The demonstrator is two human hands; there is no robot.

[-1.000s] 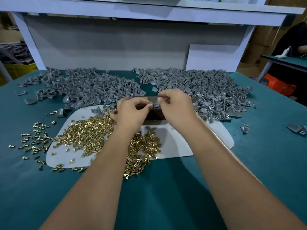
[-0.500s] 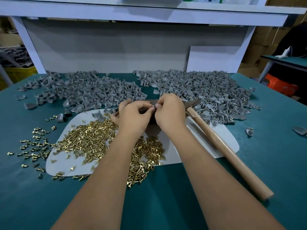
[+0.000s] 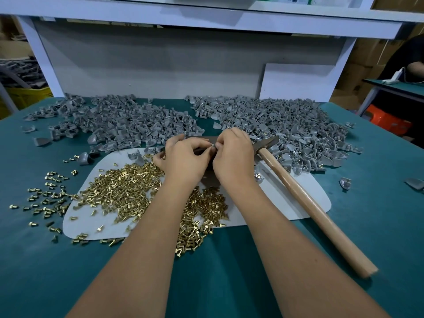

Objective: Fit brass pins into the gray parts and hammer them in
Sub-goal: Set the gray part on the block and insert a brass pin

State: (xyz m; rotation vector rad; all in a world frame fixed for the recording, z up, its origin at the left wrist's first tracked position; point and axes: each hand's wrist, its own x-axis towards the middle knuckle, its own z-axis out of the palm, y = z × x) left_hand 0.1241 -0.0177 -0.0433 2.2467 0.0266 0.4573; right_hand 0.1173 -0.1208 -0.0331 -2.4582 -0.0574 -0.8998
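My hands: my left hand (image 3: 185,158) and my right hand (image 3: 234,154) meet in the middle of the counter (image 3: 367,226), fingertips almost touching.
Left hand: my fingers are curled, and my thumb and first finger pinch something tiny at the tips. It is too small for me to say what it is.
Right hand: my fingers are curled too, pinching the same tiny spot from the other side.
Under my hands: a dark block (image 3: 207,149) peeks out between them. Most of it is hidden.
Brass pins (image 3: 124,191): a big shiny gold heap lies just below my left hand, on a flat white board (image 3: 286,203) with round corners. The pins are short and stubby with little flat heads. More pins are scattered on the green counter to the left.
Gray parts (image 3: 286,125): one big pile is behind my right hand. Another pile (image 3: 121,122) is behind my left hand. They are dull gray, smooth, and curved like little shells.
Hammer (image 3: 305,198): it lies just beside my right hand. Its gray metal head is near my knuckles, and its smooth, round, pale wooden handle points toward me and to the right.
Counter top: green, soft-looking and flat.
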